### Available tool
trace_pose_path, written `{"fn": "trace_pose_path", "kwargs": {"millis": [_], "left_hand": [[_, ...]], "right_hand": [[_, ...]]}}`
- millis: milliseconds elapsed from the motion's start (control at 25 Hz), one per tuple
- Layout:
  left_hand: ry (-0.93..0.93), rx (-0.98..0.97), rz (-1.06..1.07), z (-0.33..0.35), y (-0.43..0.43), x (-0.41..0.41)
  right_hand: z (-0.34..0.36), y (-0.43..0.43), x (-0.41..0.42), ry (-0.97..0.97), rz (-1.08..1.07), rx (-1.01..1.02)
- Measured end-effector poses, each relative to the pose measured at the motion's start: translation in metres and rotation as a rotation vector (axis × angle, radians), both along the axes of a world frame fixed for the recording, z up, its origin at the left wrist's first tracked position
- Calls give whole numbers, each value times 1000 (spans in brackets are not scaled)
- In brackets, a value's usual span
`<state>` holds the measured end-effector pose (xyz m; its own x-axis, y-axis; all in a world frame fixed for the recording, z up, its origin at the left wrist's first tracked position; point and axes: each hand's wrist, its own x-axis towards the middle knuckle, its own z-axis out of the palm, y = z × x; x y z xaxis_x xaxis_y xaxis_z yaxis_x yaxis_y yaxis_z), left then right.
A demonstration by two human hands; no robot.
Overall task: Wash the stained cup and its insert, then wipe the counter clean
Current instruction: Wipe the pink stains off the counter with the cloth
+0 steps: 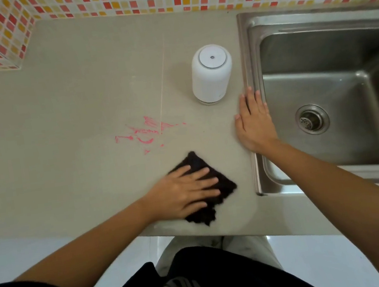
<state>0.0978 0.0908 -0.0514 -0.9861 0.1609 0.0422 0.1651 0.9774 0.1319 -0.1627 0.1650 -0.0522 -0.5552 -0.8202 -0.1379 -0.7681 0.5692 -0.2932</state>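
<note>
White rounded plastic cup (212, 73) stands mouth-down on the beige stone desk (68, 99), near the desk's right edge, just beside the steel sink's (252, 66) rim. No stain visible on its outside, so washing looks done; insert isn't visible separately, maybe inside the cup, can't tell.

Toward the desk's front edge from the cup, roughly mid-desk, sits a pink smeared stain (144, 135), thin streaks, not yet wiped off.

Closer to the front edge, a dark brown fuzzy cloth (221, 187) lies flat on the desk. Left hand (185, 192) presses on it, palm down, fingers (202, 173) spread flat, not clenched, pinning the cloth w/o gripping. Cloth is near the stain but apart from it. Slight blur on hand & cloth suggests a wiping stroke.

Right hand (255, 122) rests flat across the desk's right edge & the sink rim, fingers released, holding nothing, prob. bracing.

Sink basin is empty, no water running in view.

Progress: wash part likely finished, wiping underway; pink stain is what's left.
</note>
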Motion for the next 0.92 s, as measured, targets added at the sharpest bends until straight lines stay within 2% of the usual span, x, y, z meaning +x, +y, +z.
{"fn": "trace_pose_path", "kwargs": {"millis": [80, 160, 280, 360, 440, 520, 680, 800, 920], "left_hand": [[29, 41, 184, 1, -13, -12], [26, 94, 306, 1, 16, -30], [0, 126, 165, 1, 59, -6], [-8, 137, 163, 3, 43, 34], [-19, 119, 254, 5, 14, 74], [-24, 126, 425, 2, -17, 106], [4, 121, 919, -2, -91, 126], [57, 181, 1329, 3, -141, 93], [89, 323, 1458, 15, -151, 37]], "right_hand": [[0, 0, 0, 6, -4, -9], [1, -1, 1, 10, -15, -13], [8, -5, -2, 8, -65, -133], [17, -8, -6, -127, -109, -289], [23, -15, -1, -325, -121, -416], [24, -28, 7, -456, -156, -469], [21, -55, 25, -575, -229, -576], [25, -72, 35, -601, -295, -682], [27, -83, 41, -577, -422, -758]]}}
